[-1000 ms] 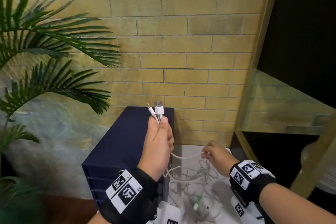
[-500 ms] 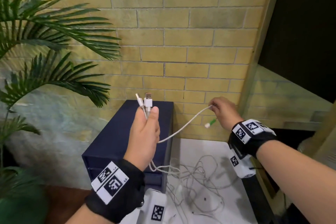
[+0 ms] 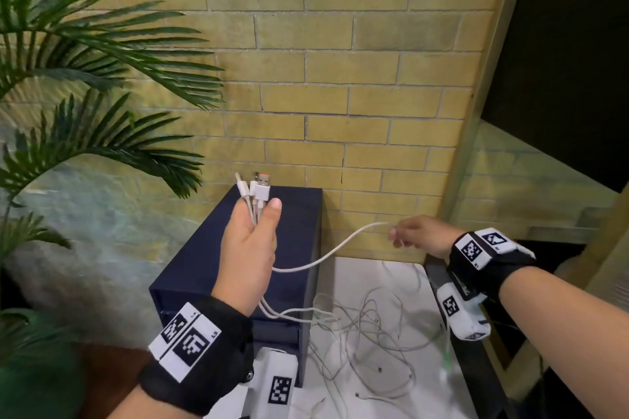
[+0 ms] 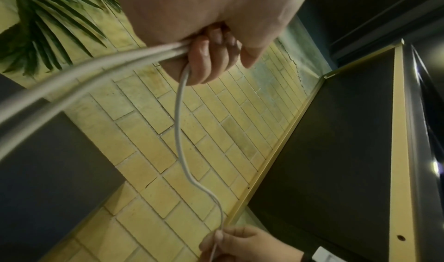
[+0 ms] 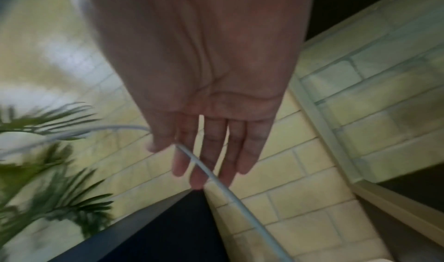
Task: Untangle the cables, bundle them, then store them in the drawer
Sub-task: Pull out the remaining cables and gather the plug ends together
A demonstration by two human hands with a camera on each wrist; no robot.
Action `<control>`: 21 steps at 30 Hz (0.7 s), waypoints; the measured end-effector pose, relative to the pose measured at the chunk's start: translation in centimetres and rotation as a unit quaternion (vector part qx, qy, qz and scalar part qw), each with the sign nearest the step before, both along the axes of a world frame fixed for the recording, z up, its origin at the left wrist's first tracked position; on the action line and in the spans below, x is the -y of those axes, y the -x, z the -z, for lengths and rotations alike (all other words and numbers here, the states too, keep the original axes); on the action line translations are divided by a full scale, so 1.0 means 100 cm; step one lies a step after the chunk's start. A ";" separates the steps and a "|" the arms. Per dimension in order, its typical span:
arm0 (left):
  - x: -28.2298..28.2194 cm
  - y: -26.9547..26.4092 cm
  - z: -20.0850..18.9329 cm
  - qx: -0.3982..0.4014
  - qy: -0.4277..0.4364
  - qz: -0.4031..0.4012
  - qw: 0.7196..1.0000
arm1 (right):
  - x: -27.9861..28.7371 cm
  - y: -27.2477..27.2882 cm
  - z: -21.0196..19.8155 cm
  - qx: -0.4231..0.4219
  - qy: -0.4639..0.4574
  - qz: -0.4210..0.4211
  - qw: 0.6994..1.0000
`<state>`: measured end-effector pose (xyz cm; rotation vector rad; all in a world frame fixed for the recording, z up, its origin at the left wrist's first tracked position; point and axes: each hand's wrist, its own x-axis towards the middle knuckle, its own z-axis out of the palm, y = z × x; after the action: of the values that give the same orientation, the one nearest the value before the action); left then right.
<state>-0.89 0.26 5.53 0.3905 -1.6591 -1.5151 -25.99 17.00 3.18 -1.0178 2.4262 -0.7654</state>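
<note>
- The left hand (image 3: pixel 250 248) is raised in front of the drawer unit (image 3: pixel 238 269), fingers curled round a few cables; their plugs (image 3: pixel 255 188) stand side by side above the fist, so several ends are already gathered.
- One cable (image 3: pixel 326 253) runs from that fist across to the right hand (image 3: pixel 417 236), which is held out near the brick wall (image 3: pixel 340 61). In the right wrist view the thumb and forefinger pinch the cable lightly while the other fingers lie nearly straight.
- The rest of the cables (image 3: pixel 371 333) lie in a loose tangle on the white desk (image 3: pixel 354 272), just beside the drawer unit; strands from the left fist trail down into it.
- Judgement: the task is in its untangling stage, with one cable being drawn clear of the heap.
- Left to do: free the remaining loops, coil everything into a bundle, and put it in a drawer.
- The drawers (image 3: pixel 272 333) look closed from here, though the left arm hides much of the front.
</note>
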 end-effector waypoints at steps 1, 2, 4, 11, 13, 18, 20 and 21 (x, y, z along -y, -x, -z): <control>0.000 0.000 0.003 0.023 0.021 -0.007 0.999 | 0.001 -0.004 0.000 0.001 0.018 -0.019 1.000; -0.001 0.001 0.005 0.044 0.038 -0.011 0.998 | 0.003 -0.008 0.000 -0.006 0.036 -0.036 0.999; -0.007 0.004 0.007 0.074 0.066 -0.021 0.995 | 0.008 -0.019 -0.005 -0.025 0.062 -0.066 0.996; -0.029 0.019 0.011 0.139 0.147 0.027 0.979 | 0.019 -0.077 -0.039 -0.012 0.088 -0.219 0.972; -0.030 0.021 0.011 0.165 0.161 0.025 0.973 | 0.019 -0.082 -0.047 -0.027 0.105 -0.227 0.968; -0.026 0.018 0.013 0.141 0.157 -0.024 0.977 | 0.012 -0.060 -0.023 -0.060 0.048 -0.156 0.985; -0.022 0.013 0.006 0.094 0.130 -0.044 0.986 | 0.002 -0.047 -0.002 -0.072 0.000 -0.125 0.990; -0.019 0.011 0.003 0.077 0.121 -0.054 0.988 | -0.003 -0.042 0.009 -0.078 -0.019 -0.116 0.990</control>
<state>-1.98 2.13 5.22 0.4675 -1.8854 -1.2126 -21.76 17.35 2.31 -1.3602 2.3810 -0.5768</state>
